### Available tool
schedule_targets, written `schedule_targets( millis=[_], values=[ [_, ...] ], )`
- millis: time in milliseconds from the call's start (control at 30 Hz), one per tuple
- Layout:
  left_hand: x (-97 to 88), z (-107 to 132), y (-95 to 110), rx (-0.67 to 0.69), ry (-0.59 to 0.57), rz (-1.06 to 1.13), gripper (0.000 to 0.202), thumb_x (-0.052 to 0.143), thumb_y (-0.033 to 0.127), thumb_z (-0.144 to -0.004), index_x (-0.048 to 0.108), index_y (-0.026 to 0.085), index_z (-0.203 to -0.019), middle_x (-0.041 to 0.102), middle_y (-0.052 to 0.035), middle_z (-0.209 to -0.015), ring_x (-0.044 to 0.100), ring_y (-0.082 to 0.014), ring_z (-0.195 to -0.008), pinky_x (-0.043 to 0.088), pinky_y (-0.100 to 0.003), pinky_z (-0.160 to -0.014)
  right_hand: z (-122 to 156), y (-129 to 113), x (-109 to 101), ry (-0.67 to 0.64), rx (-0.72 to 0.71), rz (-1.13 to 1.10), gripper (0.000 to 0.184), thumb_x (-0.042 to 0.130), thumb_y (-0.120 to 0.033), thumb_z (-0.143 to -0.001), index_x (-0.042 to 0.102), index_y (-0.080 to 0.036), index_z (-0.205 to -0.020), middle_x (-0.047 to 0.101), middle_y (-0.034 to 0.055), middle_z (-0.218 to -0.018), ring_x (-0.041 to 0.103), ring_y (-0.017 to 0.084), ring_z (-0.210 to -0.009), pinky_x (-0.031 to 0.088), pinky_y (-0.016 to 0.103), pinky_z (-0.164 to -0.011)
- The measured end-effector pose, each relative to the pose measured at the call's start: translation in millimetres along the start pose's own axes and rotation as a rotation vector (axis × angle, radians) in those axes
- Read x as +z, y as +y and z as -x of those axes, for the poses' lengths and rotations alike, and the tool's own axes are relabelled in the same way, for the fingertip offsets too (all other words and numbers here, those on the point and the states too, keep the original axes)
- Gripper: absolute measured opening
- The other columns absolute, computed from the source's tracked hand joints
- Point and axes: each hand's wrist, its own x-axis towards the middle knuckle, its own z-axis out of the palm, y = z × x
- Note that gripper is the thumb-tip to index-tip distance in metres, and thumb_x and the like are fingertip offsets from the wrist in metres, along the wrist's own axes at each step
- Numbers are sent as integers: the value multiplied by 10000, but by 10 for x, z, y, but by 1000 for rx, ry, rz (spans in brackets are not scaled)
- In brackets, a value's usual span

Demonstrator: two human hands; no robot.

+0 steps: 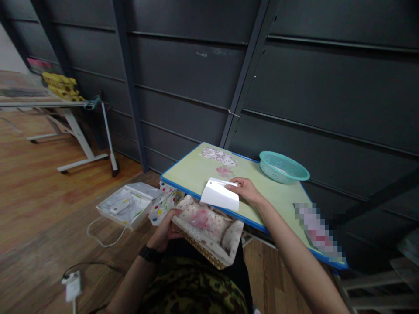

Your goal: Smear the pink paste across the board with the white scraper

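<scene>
At table edge, right hand [246, 190] pinching blank white card [220, 195], left hand [167, 223] gripping fabric-lined basket [209, 230].

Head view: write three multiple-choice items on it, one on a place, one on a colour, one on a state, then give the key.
1. Where does the bowl stand?
A. on the table, near its far edge
B. on the wooden floor
C. on the person's lap

2. What colour is the edge trim of the table?
A. red
B. blue
C. white

3. What is the state of the right hand?
A. flat and free of anything
B. out of sight
C. holding a white card at the table's near edge

Key:
1. A, the teal bowl sits on the green tabletop close to the dark wall.
2. B, a blue band runs along the rim.
3. C, the fingers pinch the white card, while the left hand grips a cloth-lined basket below the edge.
</scene>
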Motion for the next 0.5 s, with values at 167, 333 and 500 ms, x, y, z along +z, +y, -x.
schedule_targets(
  millis=[167,333,500],
  values=[
    [-4,-8,-5,27,-3,10,168,701,323,-816,656,190,-908,694,-19,-636,685,-219,-549,628,-354,-537,-85,65,-79,109,-38,-98,620,923,-662,-487,741,-189,-844,688,22,-671,541,150,-558,368,259,-499],
    [1,11,12,6,7,-14,155,678,311,-842,654,181,-924,701,-27,-650,691,-214,-554,637,-349,-549,-240,137,-478,734,-298,37,687,694,-813,-630,722,-176,-886,704,62,-773,574,203,-702,449,318,-626],
    [16,32,34,21,11,-18,126,660,283,-859,630,191,-938,699,-15,-642,696,-216,-544,636,-351,-533,-221,216,-806,906,-317,397,719,518,-810,-781,753,-149,-941,755,132,-857,632,282,-799,497,412,-762]
  ],
)
